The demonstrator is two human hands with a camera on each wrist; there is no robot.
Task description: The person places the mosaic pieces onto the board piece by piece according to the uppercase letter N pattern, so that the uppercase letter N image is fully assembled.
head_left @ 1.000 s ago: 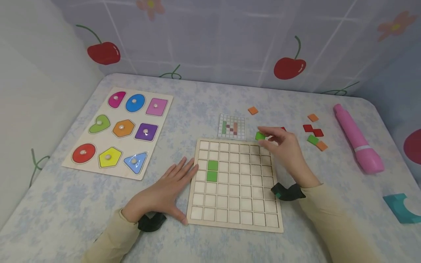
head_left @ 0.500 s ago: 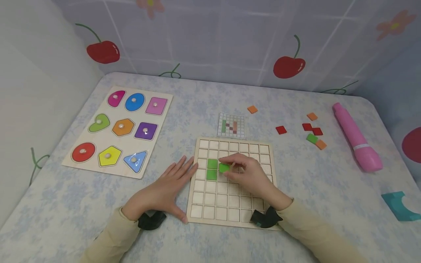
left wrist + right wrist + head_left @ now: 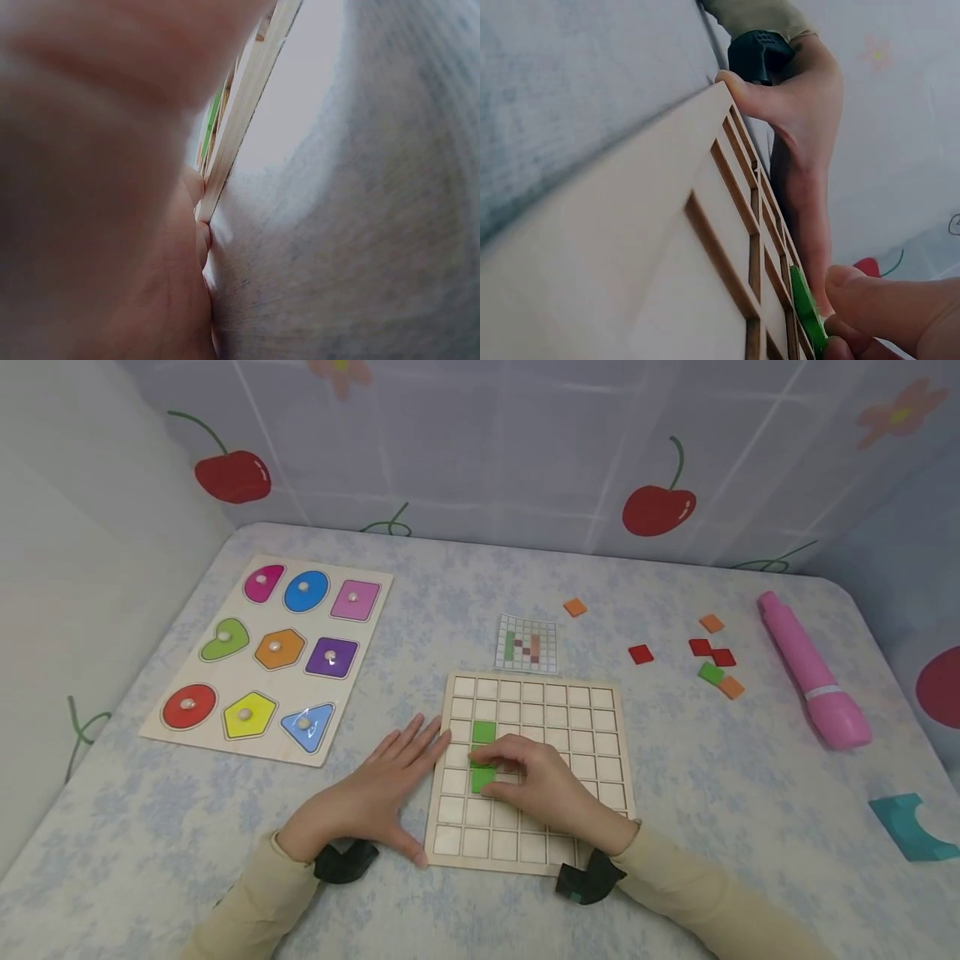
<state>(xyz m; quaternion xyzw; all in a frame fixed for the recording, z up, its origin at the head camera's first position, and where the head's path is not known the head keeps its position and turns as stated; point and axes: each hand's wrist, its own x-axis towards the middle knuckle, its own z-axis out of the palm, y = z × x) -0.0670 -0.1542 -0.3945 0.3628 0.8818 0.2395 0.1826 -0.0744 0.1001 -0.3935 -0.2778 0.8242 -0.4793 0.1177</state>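
A square wooden grid board (image 3: 580, 720) lies flat on the table. My left hand (image 3: 375, 802) rests along its left edge, fingers spread and thumb near the lower corner; the left wrist view shows this hand up close against the board's side (image 3: 247, 112). My right hand (image 3: 543, 785) pinches a green tile (image 3: 482, 779) between thumb and fingers over the second column. From the right wrist, that green tile (image 3: 804, 307) looks tilted at the grid. Above it, one green tile (image 3: 483, 732) sits in its cell; another below that is mostly covered by my right fingers.
Behind the board lies a printed pattern card (image 3: 527, 644), with an orange tile (image 3: 575, 607) and a red tile (image 3: 641, 654) nearby. Several tiles cluster farther right, beside a pink toy (image 3: 813, 672). A knobbed shape puzzle (image 3: 292, 685) lies left; a teal arch block (image 3: 911, 828) lies right.
My right hand has carried the green tile from beyond the board's top right corner left and down to the cell below the two green tiles. My left hand has stayed in place.
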